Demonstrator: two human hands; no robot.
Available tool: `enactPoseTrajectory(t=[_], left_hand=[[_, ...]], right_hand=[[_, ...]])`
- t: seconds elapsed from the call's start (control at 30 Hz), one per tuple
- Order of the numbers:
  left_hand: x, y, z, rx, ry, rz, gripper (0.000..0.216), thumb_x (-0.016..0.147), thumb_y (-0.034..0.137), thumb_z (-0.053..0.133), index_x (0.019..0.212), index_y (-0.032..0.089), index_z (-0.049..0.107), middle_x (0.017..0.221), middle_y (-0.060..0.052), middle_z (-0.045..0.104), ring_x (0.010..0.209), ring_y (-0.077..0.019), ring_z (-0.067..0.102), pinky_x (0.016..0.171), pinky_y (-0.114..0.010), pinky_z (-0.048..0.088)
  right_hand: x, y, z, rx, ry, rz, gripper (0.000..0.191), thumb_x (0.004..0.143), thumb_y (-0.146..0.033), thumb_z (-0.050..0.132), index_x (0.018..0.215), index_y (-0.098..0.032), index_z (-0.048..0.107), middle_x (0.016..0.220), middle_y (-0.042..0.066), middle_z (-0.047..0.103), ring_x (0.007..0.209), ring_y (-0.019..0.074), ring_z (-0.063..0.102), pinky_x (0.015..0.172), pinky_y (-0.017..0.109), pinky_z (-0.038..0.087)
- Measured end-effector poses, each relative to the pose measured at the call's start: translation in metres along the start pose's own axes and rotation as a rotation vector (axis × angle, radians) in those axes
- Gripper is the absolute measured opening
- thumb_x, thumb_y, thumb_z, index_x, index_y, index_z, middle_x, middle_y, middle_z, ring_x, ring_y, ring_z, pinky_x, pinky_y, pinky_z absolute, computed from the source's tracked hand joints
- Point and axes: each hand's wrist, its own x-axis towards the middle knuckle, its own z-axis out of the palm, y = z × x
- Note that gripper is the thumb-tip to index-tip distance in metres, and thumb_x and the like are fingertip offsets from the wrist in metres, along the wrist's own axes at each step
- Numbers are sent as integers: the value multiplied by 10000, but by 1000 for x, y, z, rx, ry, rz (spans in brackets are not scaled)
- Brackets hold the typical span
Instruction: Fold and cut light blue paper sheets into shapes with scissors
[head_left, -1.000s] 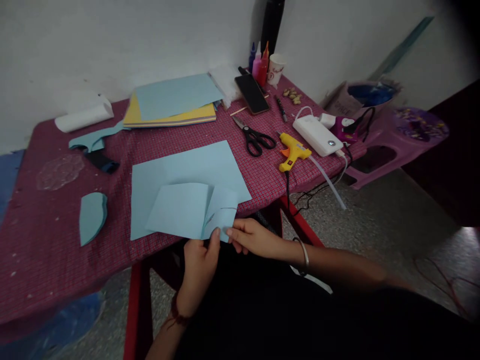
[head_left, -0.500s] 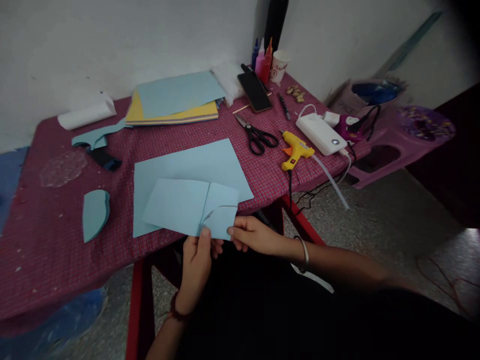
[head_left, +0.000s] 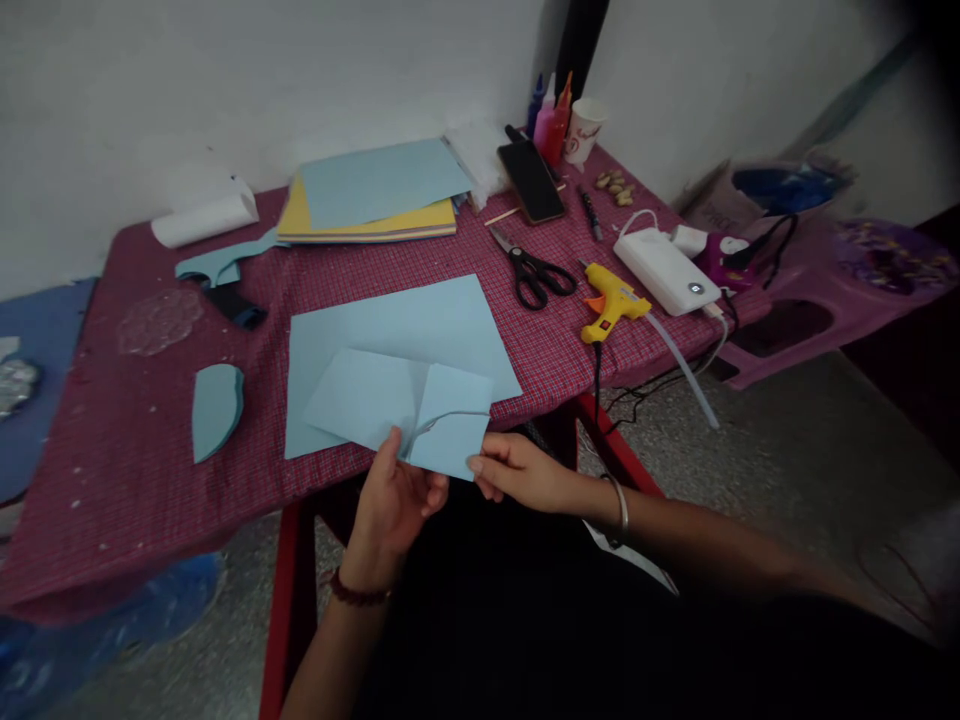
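A folded sheet of light blue paper spans the space between my hands at the table's front edge. Its right part is lifted along a crease and carries a dark curved line. My right hand pinches the lower right corner between thumb and fingers. At the lower edge by the crease, my left hand has its palm turned up, thumb raised and apart from the loosely curled fingers. Under the folded piece lies a larger light blue sheet. A rounded blue paper cutout rests to the left.
Black-handled scissors, a yellow glue gun and a white power bank lie on the right of the table. Behind are a paper stack, a phone, paint bottles and a paper cup. A cord hangs off the edge.
The left thumb has come off the paper's face and the left palm has turned upward. The right part of the paper is raised more at the crease. The view has shifted slightly left.
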Motion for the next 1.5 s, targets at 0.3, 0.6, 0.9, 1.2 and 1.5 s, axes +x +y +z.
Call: enactPoseTrajectory(t=[0.3,0.6,0.9,1.2,1.5], left_hand=[[-1,2,-4,24,-10,-10,277,786,418,607,739,146,573,513,5,565,362,-64,460,331,-157,284],[2,-1,-2,42,1,29,420,787,556,583,734,140,570,500,1,570,352,-71,468,312,-156,286],[-3,-14,2,300,105,355,185,802,297,640,718,140,592,639,1,625,461,-70,532,395,-168,392],[2,-25,6,282,195,424,194,824,291,571,689,153,562,591,22,584,440,-62,488,392,-171,351],[4,-25,4,521,162,396,136,808,267,577,761,144,610,555,39,554,477,-71,478,446,-183,372]], right_hand=[[0,2,-2,-60,25,31,236,892,-359,508,729,-190,487,586,-46,501,501,75,470,482,216,404],[1,1,-3,23,42,55,315,876,-449,519,699,-192,477,560,-49,494,476,78,449,472,224,369],[4,0,-6,139,80,69,360,874,-500,535,702,-185,502,535,-53,494,450,76,422,478,239,330],[4,7,-6,12,85,-6,322,878,-450,524,690,-190,496,538,-47,503,451,79,444,470,232,362],[-3,-3,-20,-335,-118,24,252,904,-337,523,715,-174,562,566,-28,542,498,85,493,474,223,368]])
